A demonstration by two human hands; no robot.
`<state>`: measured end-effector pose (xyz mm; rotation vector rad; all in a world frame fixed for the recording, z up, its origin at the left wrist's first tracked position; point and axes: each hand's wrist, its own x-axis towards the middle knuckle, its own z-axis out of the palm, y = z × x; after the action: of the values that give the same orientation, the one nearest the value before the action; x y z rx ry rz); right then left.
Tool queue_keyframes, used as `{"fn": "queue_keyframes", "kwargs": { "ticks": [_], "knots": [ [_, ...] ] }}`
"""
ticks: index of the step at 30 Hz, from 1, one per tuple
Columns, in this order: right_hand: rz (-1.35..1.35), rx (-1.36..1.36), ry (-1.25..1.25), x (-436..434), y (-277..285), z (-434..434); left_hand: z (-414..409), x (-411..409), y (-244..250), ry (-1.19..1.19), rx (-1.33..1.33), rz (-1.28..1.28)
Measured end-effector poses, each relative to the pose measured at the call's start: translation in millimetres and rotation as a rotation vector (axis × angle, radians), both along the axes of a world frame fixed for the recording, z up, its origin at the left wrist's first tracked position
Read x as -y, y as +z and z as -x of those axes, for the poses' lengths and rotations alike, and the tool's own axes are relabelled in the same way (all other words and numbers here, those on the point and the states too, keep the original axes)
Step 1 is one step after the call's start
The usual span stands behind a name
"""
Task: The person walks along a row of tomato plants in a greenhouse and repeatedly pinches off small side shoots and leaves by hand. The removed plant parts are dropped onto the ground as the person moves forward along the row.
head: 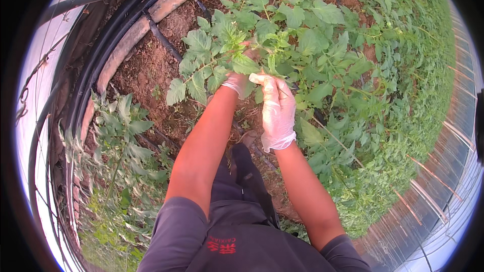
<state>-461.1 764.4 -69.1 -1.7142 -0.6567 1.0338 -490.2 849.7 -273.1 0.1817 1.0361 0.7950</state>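
A leafy tomato plant stands before me, with pale young growth at its top. My left hand, in a thin translucent glove, reaches in among its leaves. Foliage covers most of that hand's fingers, so its grip is hidden. Just to the right, my right hand wears a similar glove and has its fingers bent towards the young shoot. Its fingertips are close together at the lower edge of a leaf; whether anything is pinched between them cannot be made out.
Reddish-brown soil lies under the plants, crossed by black drip tubes. Along the left run thick black hoses and a pale curved edging. Dense plants fill the right side. More foliage grows at lower left.
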Motion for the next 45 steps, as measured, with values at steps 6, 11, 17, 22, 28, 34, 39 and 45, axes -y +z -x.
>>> {"fn": "queue_keyframes", "kwargs": {
  "ticks": [6,11,17,22,28,34,39,45],
  "knots": [
    [-0.145,-0.23,-0.131,-30,-15,-7,23,-9,46,0.022,0.008,0.013],
    [-0.277,-0.494,-0.174,-58,-16,-11,31,-14,27,-0.078,-0.018,-0.029],
    [-0.257,-0.537,-0.188,-83,-12,-15,38,-12,10,-0.117,0.056,-0.079],
    [-0.141,-0.481,-0.03,-86,-28,-28,64,-6,-31,-0.173,0.353,-0.108],
    [-0.055,-0.831,0.315,-84,-39,-69,109,-17,-35,-0.359,0.587,0.009],
    [0.268,-0.047,0.579,-48,-1,-55,101,-7,-28,-0.386,0.337,-0.218],
    [0.395,0.313,0.607,-10,3,-63,95,-6,13,-0.216,0.386,0.006],
    [0.405,0.303,0.288,26,5,-70,95,-4,24,-0.292,0.23,-0.046]
  ]
}}
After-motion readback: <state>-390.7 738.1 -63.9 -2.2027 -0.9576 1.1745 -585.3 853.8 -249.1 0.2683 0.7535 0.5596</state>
